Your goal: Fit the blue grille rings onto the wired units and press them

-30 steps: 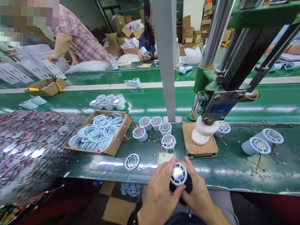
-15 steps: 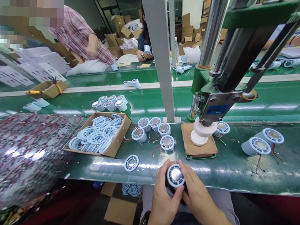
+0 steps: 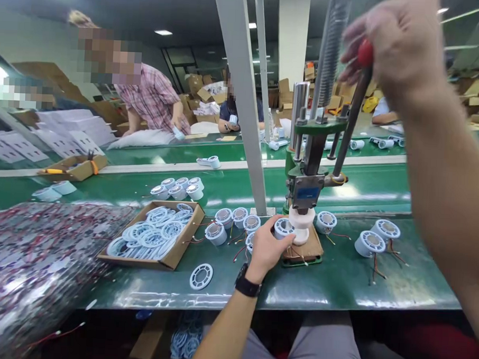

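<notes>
Gripping high and low at once: right hand (image 3: pixel 392 43) is wrapped shut around the red knob (image 3: pixel 364 52) atop the lever (image 3: pixel 351 118) of the green hand press (image 3: pixel 309 166), while left hand (image 3: pixel 269 245) pinches a small pale-blue round fan housing (image 3: pixel 282 227) by its rim, setting it against the white press block (image 3: pixel 301 224) on the brown pad (image 3: pixel 310 250) near the bench's front edge. Press looks heavy, rigid steel and stays put; the lever is stiff, and the knob is the plain place to hold it. Housing reads as light, thin moulded plastic, smooth, with fine red wires trailing, so likely easy to crack or skew under the ram; best held by the outer rim, fingers away from the block. Cardboard box (image 3: pixel 153 234) of blue rings sits toward the bench's left; more housings (image 3: pixel 238 219) cluster behind the left hand, two others (image 3: pixel 374 241) toward the right end. Against a second ago: both hands were low at the front edge, cupping the housing together; now the right has gone up to the knob and the left has carried the housing to the press.
</notes>
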Action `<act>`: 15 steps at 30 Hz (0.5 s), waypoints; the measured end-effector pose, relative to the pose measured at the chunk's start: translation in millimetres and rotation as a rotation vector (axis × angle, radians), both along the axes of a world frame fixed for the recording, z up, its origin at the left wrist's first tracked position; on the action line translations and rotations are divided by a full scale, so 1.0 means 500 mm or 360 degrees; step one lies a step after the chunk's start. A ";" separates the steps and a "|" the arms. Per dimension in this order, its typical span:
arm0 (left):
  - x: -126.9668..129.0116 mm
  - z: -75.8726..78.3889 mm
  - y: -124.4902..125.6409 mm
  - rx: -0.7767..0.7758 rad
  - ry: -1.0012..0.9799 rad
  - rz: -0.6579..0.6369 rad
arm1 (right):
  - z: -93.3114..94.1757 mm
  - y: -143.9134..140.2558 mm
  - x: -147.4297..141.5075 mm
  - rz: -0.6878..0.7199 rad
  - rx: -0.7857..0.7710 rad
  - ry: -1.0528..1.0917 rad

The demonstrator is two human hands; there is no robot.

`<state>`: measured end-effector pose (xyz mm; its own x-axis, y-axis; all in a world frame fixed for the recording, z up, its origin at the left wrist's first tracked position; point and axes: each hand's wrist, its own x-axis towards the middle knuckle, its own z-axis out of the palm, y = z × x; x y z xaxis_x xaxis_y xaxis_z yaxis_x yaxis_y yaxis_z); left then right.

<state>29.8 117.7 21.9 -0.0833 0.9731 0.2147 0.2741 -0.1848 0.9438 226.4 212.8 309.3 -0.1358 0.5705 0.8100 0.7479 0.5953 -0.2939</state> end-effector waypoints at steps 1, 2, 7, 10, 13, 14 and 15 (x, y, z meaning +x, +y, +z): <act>0.003 0.000 0.010 0.0014 -0.0033 -0.0021 | 0.007 0.010 -0.013 0.0063 -0.0010 0.0058; 0.007 -0.001 0.018 0.0030 -0.0067 -0.0047 | 0.008 0.015 -0.023 0.0124 -0.0037 0.0122; 0.044 -0.023 0.039 0.0091 -0.0235 -0.0206 | -0.014 0.011 -0.033 0.0169 -0.0159 0.0270; 0.063 -0.041 0.056 0.0083 -0.0283 -0.0298 | -0.009 0.020 -0.036 0.0141 -0.0207 0.0244; 0.066 -0.056 0.065 0.0065 -0.0290 -0.0352 | 0.009 0.009 -0.035 0.0118 -0.0224 0.0234; 0.064 -0.058 0.064 0.0065 -0.0291 -0.0365 | 0.011 -0.009 -0.030 0.0119 -0.0209 0.0237; 0.063 -0.059 0.061 0.0070 -0.0291 -0.0376 | 0.007 -0.039 -0.023 0.0124 -0.0179 0.0243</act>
